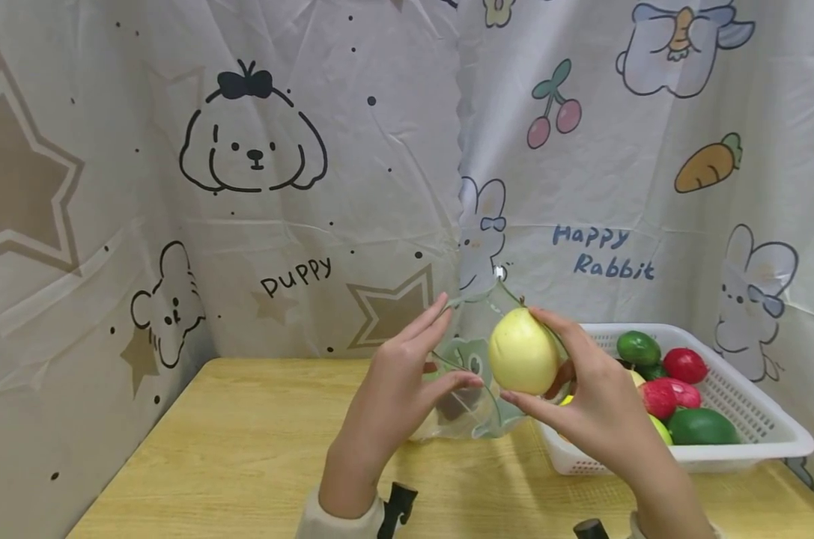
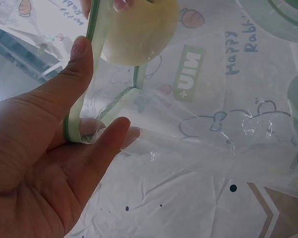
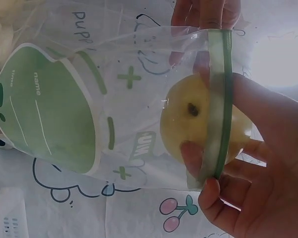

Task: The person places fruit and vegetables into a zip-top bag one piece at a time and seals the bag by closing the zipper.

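Observation:
A clear zip-lock bag with green printing and a green zip edge hangs over the table, mouth toward me. My left hand holds its rim; in the left wrist view the thumb lies on the green edge. My right hand grips a round, pale yellow fruit with a short brown stem, an apple or a pear, at the bag's mouth. From the right wrist view, the fruit is partly inside the bag, and the right fingers also touch the zip edge. A dark shape shows through the bag's lower part, its kind unclear.
At the right a white plastic basket holds several green, red and yellow fruits or vegetables, among them a dark green one. The wooden table extends to the left. A printed cloth hangs behind and beside it.

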`<state>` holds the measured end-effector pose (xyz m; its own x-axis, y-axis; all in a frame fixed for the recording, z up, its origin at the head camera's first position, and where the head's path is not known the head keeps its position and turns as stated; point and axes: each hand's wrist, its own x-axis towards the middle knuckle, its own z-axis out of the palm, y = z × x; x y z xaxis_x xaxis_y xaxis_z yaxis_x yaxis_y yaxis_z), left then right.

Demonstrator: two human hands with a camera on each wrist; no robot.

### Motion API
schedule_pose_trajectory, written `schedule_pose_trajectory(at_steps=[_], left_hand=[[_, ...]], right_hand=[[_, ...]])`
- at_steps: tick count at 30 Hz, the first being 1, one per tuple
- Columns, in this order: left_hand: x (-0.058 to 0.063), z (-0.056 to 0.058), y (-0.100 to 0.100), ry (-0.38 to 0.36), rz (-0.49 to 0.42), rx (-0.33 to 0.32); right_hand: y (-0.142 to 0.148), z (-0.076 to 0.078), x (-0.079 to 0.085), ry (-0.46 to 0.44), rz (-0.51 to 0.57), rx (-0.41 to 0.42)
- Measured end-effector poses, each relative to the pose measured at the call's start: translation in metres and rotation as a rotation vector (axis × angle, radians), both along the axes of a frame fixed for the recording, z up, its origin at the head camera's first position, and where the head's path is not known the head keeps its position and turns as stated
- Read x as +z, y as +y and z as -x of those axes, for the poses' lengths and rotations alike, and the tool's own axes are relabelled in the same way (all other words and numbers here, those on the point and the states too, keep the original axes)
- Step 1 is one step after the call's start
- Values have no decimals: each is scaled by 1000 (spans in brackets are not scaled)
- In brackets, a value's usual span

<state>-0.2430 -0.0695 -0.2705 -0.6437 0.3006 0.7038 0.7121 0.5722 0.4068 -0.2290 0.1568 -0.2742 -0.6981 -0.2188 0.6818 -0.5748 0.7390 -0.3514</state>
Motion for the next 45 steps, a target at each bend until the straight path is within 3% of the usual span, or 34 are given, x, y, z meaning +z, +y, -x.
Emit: schedule_pose_trajectory(at_steps=[16, 27, 32, 40, 42, 45], left_hand=[[2, -2, -1, -12, -4, 11], [0, -2, 3, -88, 62, 7], [0, -1, 4, -70, 58, 18], [3, -3, -6, -79, 51, 62], [4, -2, -9, -84, 40, 77], [6, -1, -13, -102, 4, 91]], right_hand=[[-5, -2, 1, -20, -20, 34], [-9, 3, -4, -2, 26, 167], [-8, 0, -4, -23, -77, 149], [-16, -8, -10, -293, -311, 193], [-17, -5, -13, -284, -332, 182], [-17, 5, -15, -194, -281, 169]])
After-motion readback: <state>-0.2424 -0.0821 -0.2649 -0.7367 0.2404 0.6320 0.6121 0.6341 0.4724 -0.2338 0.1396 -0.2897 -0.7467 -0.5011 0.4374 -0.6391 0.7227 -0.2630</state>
